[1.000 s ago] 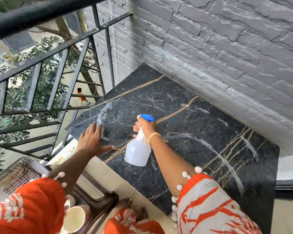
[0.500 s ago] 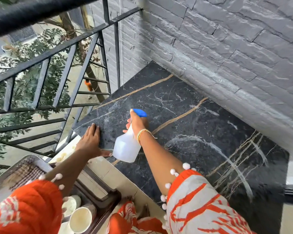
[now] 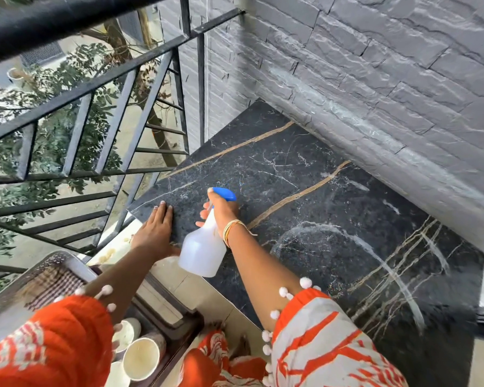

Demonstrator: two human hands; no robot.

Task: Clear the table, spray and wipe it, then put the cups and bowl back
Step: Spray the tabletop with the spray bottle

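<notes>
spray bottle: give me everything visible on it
The spray bottle has a translucent white plastic body and a blue trigger head. It is tilted, base toward the camera, nozzle aimed away over the dark marble tabletop. The right hand grips its neck and trigger, holding it above the surface near the left hand. Liquid level cannot be told.

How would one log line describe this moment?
step: spraying | right hand: grips spray bottle | left hand: flat on table | cups: off table
</notes>
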